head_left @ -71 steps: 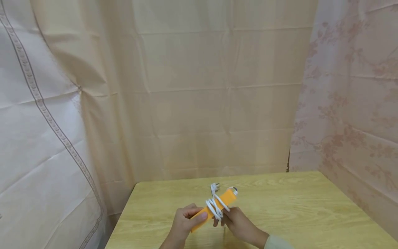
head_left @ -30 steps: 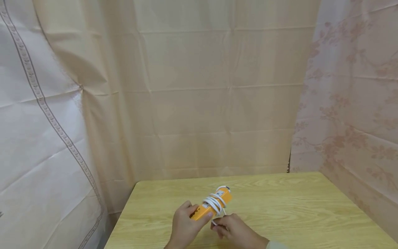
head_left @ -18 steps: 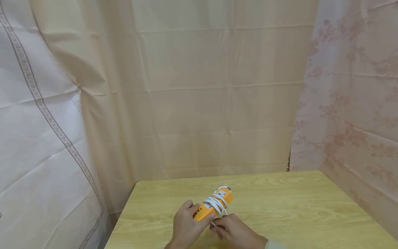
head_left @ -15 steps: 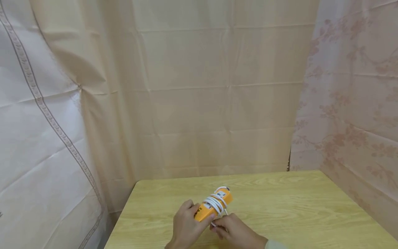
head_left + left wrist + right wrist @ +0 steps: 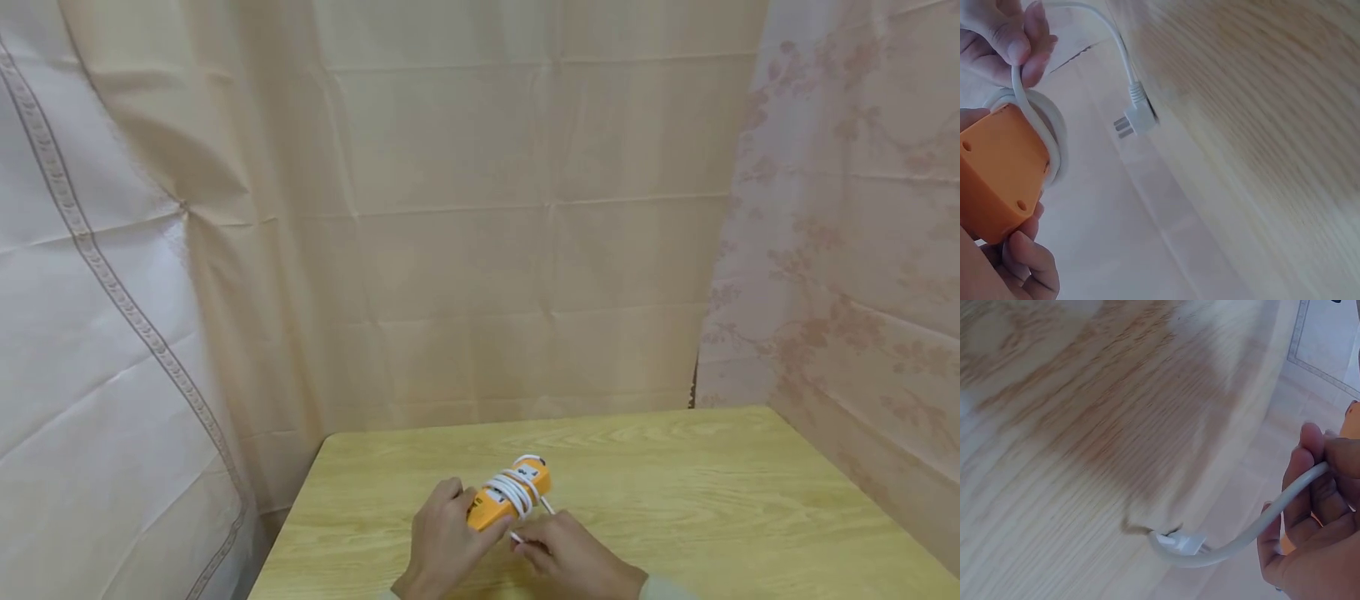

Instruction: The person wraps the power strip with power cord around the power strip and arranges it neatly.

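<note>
My left hand grips the near end of an orange power strip, held tilted over the table. Its socket face is turned up in the head view, with several turns of white cord wound round the middle. My right hand pinches the cord's loose length just right of the strip. In the left wrist view the strip's flat orange end shows, and the cord runs from the right fingers to a three-pin plug. That plug hangs at the table edge in the right wrist view.
Beneath both hands is a wood-grain table. Beige cloth hangs behind it, a white curtain on the left and a flowered pink one on the right.
The strip has turned from its plain side to its socket face. The plug, earlier seen beyond the strip, is out of the head view. My right hand has come to pinch the loose cord.
</note>
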The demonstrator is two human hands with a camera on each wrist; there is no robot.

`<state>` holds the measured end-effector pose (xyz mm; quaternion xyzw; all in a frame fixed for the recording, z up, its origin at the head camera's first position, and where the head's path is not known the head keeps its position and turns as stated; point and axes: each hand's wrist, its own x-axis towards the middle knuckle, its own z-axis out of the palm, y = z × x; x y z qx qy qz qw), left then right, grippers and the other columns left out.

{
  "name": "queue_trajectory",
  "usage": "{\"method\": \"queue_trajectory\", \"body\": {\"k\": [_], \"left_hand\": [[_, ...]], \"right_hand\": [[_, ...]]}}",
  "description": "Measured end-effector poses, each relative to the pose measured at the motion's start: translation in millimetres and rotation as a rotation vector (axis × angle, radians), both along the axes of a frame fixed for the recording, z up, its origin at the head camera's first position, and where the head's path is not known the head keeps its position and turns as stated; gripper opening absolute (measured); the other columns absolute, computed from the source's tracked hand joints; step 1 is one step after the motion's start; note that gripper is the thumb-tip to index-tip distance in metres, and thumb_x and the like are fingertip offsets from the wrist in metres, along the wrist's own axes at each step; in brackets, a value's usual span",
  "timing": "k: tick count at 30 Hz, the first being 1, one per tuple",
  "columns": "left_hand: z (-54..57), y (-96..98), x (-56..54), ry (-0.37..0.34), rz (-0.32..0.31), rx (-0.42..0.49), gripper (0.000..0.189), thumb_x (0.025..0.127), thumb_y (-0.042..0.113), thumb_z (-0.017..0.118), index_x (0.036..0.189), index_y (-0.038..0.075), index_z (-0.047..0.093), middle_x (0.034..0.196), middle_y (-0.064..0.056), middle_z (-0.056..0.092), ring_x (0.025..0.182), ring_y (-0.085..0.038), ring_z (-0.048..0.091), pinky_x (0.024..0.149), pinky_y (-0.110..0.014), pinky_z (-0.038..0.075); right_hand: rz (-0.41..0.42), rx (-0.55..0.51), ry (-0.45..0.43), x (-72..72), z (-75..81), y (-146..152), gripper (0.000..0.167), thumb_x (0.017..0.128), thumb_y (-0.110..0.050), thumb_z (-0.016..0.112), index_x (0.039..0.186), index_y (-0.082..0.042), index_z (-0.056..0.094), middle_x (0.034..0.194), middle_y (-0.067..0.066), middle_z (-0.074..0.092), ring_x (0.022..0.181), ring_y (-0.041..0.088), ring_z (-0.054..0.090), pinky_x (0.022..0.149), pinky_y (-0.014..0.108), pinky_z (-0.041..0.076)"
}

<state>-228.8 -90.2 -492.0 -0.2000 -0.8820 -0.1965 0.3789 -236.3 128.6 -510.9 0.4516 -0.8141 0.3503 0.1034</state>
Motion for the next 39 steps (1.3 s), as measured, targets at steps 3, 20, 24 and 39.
{"method": "queue_trajectory", "body": {"k": [3,20,24,39], "left_hand": [[-1.6,-2.1,-1.4,-0.01,0.026,-0.029,0.05,0.073,0.058,0.087,0.076,0.011,0.072,0.074,0.011,0.038,0.064,-0.002,0.035,0.049,-0.016,0.031],[3.2,-7.3,7.9,-0.264,0.066,-0.163,0.057,0.075,0.063,0.083,0.081,0.007,0.077,0.075,0.01,0.043,0.065,-0.005,0.037,0.049,-0.02,0.033],[4.4,-7.9,10.3,-0.267,0.061,-0.185,0.057,0.075,0.064,0.081,0.077,0.008,0.076,0.073,0.01,0.04,0.063,-0.004,0.035,0.049,-0.021,0.031],[7.3,-16.4,13.2,-0.36,-0.166,-0.251,0.048,0.075,0.063,0.082,0.07,0.017,0.069,0.072,0.015,0.038,0.06,0.0,0.032,0.05,-0.018,0.03]], "right_hand": [[-0.011,0.025,0.024,-2.2,-0.5,3.2,0.009,0.098,-0.01,0.07,0.09,-0.012,0.074,0.069,-0.019,0.052,0.06,-0.013,0.041,0.052,0.008,0.038],[-0.105,0.153,0.24,-0.1,1.4,19.6,0.006,0.096,-0.023,0.074,0.092,-0.021,0.079,0.078,-0.028,0.056,0.073,-0.01,0.04,0.073,0.021,0.033],[-0.121,0.149,0.278,-1.3,5.3,19.8,0.006,0.092,-0.024,0.078,0.098,-0.022,0.081,0.084,-0.028,0.063,0.076,-0.008,0.044,0.074,0.023,0.035],[0.0,0.025,0.542,-10.6,15.9,22.9,0.017,0.078,-0.04,0.084,0.088,-0.031,0.074,0.081,-0.027,0.059,0.084,0.001,0.04,0.09,0.027,0.031]]}}
